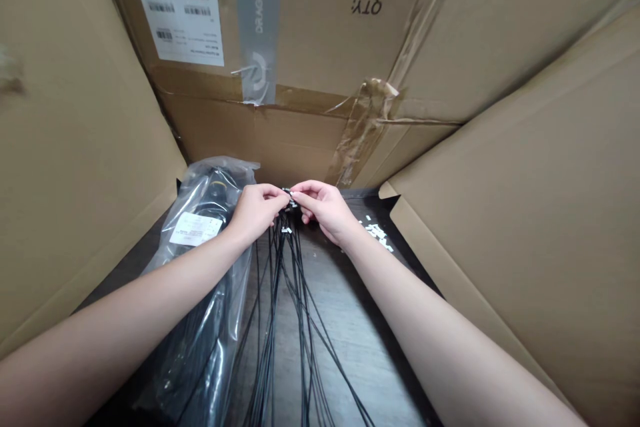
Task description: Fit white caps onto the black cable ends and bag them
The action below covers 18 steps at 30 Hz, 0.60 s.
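My left hand [256, 209] and my right hand [323, 207] meet at the far end of a dark wooden table [350, 340]. Both are closed in a pinch on the gathered ends of a bundle of thin black cables [287, 280]. The cables fan out from the pinch toward me along the table. A small white tag sits on the bundle just below my fingers. Under my left forearm lies a clear plastic bag [200, 320] of coiled black cables with a white label.
Large cardboard boxes wall in the table: one at the left [65, 147], one at the back [310, 40] with a white barcode label and grey tape, one at the right [525, 200]. Small white bits [377, 233] lie right of my right wrist.
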Tool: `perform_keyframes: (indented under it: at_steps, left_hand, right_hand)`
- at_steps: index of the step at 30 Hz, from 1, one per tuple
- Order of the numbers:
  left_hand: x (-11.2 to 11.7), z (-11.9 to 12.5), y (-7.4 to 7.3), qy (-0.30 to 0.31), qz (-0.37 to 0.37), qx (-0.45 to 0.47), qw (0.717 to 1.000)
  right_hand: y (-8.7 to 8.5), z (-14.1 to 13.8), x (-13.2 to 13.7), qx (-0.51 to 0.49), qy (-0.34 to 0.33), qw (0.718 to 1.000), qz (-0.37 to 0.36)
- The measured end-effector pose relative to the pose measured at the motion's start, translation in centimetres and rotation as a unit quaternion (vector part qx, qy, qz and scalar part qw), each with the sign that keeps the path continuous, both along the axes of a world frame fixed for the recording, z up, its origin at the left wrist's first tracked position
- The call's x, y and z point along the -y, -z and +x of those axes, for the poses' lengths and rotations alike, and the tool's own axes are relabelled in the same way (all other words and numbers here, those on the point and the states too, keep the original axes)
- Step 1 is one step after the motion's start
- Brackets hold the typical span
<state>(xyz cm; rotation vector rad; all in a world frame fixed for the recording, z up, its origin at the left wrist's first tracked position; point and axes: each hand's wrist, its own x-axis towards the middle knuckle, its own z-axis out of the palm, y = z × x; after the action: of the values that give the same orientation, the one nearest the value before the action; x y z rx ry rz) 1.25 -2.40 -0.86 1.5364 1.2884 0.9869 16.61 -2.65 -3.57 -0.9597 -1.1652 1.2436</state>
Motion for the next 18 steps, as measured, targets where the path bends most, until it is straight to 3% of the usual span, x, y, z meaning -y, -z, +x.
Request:
perform_keyframes:
  at_steps: [18]
  left_hand:
    - [-0.22, 0.03, 0.04, 0.025, 0.000, 0.035, 0.999]
  right_hand:
    - [-0.13, -0.16, 0.09, 0.023, 0.007, 1.000, 0.006]
